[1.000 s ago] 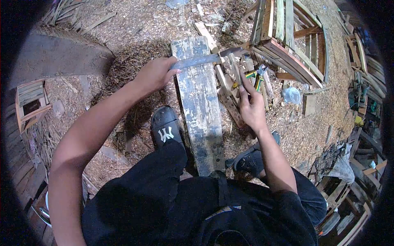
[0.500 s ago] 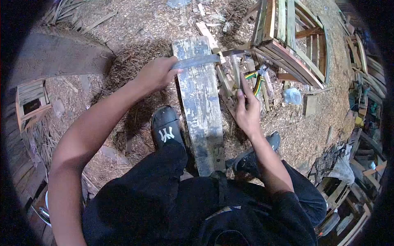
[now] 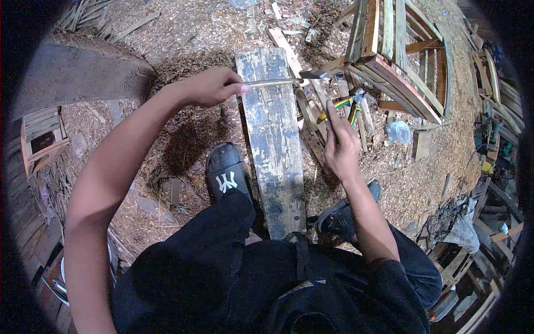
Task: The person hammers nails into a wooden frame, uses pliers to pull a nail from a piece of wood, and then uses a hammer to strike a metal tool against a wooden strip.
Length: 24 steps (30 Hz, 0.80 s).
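Observation:
My left hand (image 3: 214,87) pinches the left end of a thin wooden slat (image 3: 271,83), which lies crosswise over the far part of a worn plank bench (image 3: 275,150). The slat is turned with its narrow edge up. In my right hand (image 3: 342,149) is a hammer, gripped by its handle (image 3: 323,96), to the right of the bench. The dark hammer head (image 3: 313,73) is right by the slat's right end. Pliers (image 3: 354,101) with yellow and green grips lie beyond my right hand, among wood scraps.
A slatted wooden frame (image 3: 397,61) stands at the upper right. Clear plastic (image 3: 397,132) lies on the chip-covered ground near a small wood block (image 3: 421,145). Wood pieces (image 3: 500,234) are heaped along the right side. My sandalled foot (image 3: 226,167) is left of the bench.
The slat has rolled from its broad face to its narrow edge in my left hand. My right hand has shifted slightly down and right with the hammer.

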Motion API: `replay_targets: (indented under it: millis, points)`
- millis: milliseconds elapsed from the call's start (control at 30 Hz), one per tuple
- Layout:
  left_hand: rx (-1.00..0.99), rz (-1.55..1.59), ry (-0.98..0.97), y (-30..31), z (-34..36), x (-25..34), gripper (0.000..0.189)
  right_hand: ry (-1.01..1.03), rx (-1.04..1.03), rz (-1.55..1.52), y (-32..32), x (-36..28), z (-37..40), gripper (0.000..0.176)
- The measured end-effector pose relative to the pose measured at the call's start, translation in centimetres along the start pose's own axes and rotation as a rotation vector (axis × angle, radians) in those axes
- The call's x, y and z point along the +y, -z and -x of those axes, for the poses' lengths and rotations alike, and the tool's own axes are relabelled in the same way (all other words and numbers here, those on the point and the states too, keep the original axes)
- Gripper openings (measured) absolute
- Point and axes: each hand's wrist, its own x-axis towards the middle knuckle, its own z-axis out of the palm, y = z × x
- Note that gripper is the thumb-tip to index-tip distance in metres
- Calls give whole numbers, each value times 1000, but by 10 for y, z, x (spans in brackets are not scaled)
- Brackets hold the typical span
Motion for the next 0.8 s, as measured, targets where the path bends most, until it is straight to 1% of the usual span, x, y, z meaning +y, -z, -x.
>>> replay_targets:
  millis: [67,167,200,267,333,400,467,533,567,600,667,733,800]
  points:
    - [14,11,-35,-3,-2,-7,56,-101,-152,92,4,-7,-6,63]
    - [35,6,-12,0,-1,-5,57,-117,-110,49,5,-5,-13,64]
    - [-5,-30,12,3,-3,-3,57,-118,-111,46,5,-2,-12,64]
    - [-45,-64,35,6,-2,0,58,37,21,50,3,4,-10,65]
    - [6,-46,-19,5,1,0,57,14,-11,40,5,1,-10,64]
    - [33,-54,-38,0,-1,-5,58,-61,-173,135,5,2,-12,61]
    - [65,-64,-47,0,-3,-12,58,-65,-149,121,4,3,-12,60]
    - [12,-49,-43,2,-3,-8,59,7,-30,12,6,2,-10,62]
    - [11,-48,-41,2,-2,-7,59,114,49,13,3,5,-10,63]
    - [-3,-30,-35,3,-3,-7,59,114,49,15,3,5,-8,63]
    - [-17,-15,-33,4,-4,-5,59,101,-16,42,5,6,-5,64]
    - [-13,-32,21,4,-1,-1,56,82,-42,47,5,8,-5,65]
    - [12,-63,1,5,1,3,54,49,-61,55,6,6,-6,65]
